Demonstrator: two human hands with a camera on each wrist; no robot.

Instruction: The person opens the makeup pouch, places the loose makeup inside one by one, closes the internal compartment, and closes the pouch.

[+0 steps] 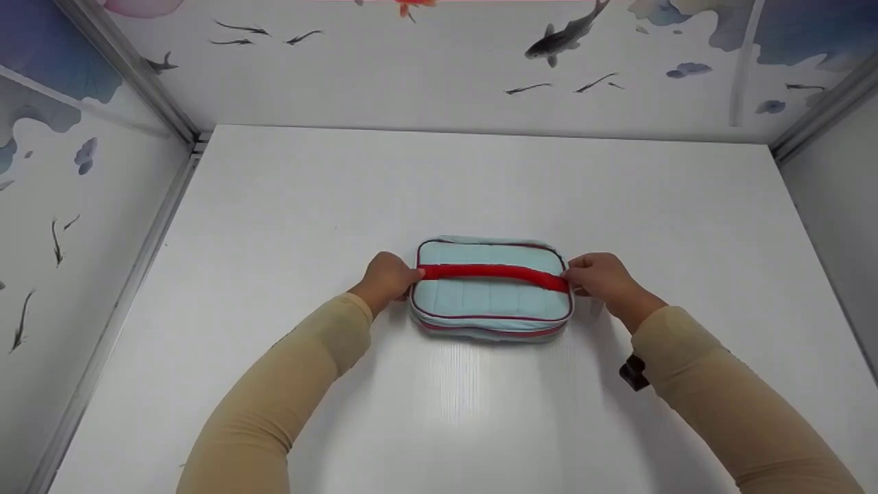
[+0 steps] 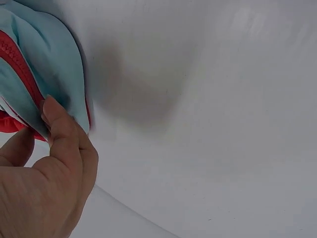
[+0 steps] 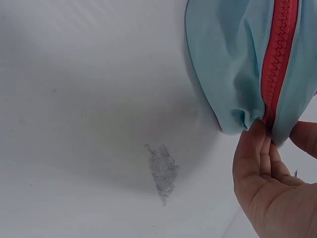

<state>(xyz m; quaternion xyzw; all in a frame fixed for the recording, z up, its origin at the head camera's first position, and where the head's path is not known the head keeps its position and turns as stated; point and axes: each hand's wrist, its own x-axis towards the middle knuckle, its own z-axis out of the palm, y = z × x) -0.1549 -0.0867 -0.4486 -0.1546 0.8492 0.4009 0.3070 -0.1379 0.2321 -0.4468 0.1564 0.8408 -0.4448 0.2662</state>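
Note:
A light blue zippered pouch (image 1: pixel 490 302) with dark red piping lies on the table, its red strap handle (image 1: pixel 480 271) running across the top. At its left end my left hand (image 1: pixel 389 276) pinches the edge between thumb and fingers, right where the strap meets the side. My right hand (image 1: pixel 603 278) pinches the opposite end in the same way. In the left wrist view the fingertips press beside the red zipper (image 2: pixel 22 67). The right wrist view shows fingertips at the end of the closed zipper (image 3: pixel 280 54), with the thumb on the pouch's top edge.
The white table (image 1: pixel 309 185) reaches back to a white wall panel (image 1: pixel 411 82) printed with fish. Another printed panel (image 1: pixel 103 199) stands along the left side, and a plain one (image 1: pixel 833 178) on the right. A grey mark (image 3: pixel 163 173) shows on the white surface near my right hand.

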